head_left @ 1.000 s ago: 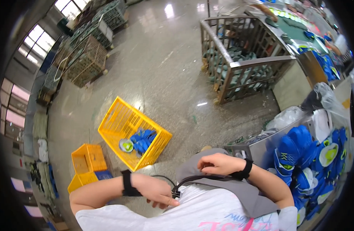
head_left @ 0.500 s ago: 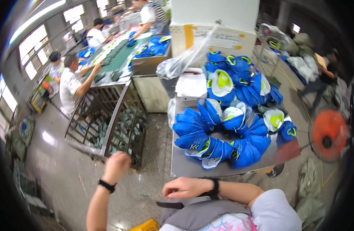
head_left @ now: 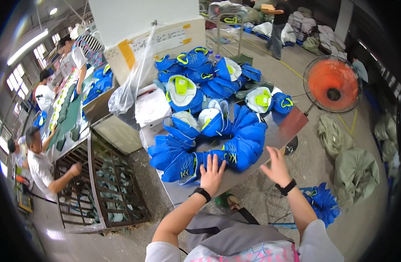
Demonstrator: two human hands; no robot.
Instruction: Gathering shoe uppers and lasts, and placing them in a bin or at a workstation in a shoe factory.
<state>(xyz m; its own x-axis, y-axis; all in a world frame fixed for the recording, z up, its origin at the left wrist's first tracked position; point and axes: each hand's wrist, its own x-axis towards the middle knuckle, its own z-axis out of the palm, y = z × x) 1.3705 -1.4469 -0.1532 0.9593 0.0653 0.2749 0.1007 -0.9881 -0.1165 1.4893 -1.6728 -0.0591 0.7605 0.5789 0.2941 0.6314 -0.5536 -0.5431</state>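
Blue shoe uppers with yellow-green linings stand packed side by side in a curved row on the table. My left hand is over the near side of that row, fingers spread and tips against or just above the blue material; contact is hard to tell. To the right of the row my right hand hovers by the table's near edge, fingers apart and nothing in it. Behind the row lies a looser heap of the same uppers, some showing pale insides. Each wrist wears a black band.
The grey table carries a stack of white paper at its left. A metal cage of grey-green pieces stands left. An orange fan and green sacks are right. More blue uppers sit low right. Co-workers line a conveyor.
My view has swung to the right. Both hands have moved out from near my body to the row of blue uppers, and their fingers have spread.
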